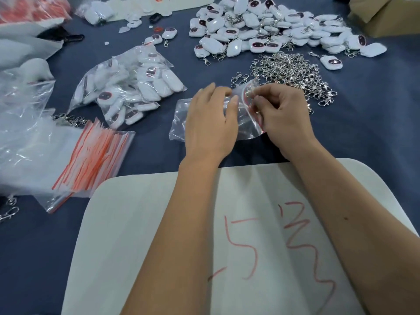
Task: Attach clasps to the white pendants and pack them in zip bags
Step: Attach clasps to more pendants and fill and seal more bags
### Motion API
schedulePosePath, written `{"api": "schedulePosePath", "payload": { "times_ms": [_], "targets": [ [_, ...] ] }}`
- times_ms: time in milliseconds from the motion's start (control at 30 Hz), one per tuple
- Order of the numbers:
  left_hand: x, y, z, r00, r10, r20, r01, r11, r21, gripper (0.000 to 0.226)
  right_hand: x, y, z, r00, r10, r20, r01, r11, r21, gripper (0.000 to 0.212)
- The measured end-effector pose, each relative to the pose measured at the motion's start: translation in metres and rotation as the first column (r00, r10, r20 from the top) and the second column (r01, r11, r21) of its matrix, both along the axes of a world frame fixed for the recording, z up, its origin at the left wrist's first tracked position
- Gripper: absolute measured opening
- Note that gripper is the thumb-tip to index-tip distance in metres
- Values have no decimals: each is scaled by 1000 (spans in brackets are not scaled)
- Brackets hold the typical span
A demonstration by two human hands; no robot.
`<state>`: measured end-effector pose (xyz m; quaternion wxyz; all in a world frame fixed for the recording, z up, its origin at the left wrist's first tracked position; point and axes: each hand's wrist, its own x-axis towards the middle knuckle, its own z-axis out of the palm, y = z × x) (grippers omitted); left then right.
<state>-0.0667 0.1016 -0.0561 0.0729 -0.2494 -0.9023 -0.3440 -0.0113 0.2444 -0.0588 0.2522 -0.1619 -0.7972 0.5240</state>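
Centrally, both hands are working one clear zip bag (241, 114) lying on the dark blue tablecloth (363, 133). Left hand (210, 122) is resting flat on the bag, fingers fairly straight, pressing it down. Right hand (283, 119) is pinching the bag's red-striped mouth, fingers curled. Whether a pendant is sitting inside cannot be told. Loose clasps (293, 73) are lying just beyond; clasped white pendants (268, 28) are heaping farther back. A stack of empty zip bags (95, 160) is lying at left.
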Motion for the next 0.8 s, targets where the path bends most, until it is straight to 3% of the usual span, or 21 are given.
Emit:
{"api": "schedulePosePath", "payload": {
  "times_ms": [100,333,433,533,600,700,800],
  "targets": [
    [-4,-6,-5,990,109,92,-77,951,-298,53,-2,0,-1,999,-47,28,46,999,16,10],
    [-11,-6,-4,976,202,86,-155,912,-381,57,-3,-4,1,993,-116,-16,117,976,183,13],
    [-15,-3,1,958,280,68,-246,917,-314,53,-8,-2,2,987,-153,-55,162,957,240,11],
    [-13,4,10,932,357,-54,-357,934,20,35,-14,-3,3,987,-143,-74,160,930,332,11],
    [-8,15,16,941,328,-86,-312,937,156,34,-17,-7,3,993,-101,-64,117,926,360,9],
    [-4,30,13,962,273,-9,-271,960,68,42,-21,-7,4,987,-133,-86,155,922,354,6],
    [-13,30,2,963,270,7,-269,962,-44,32,-33,2,12,967,-235,-95,253,885,390,12]
  ]
}}
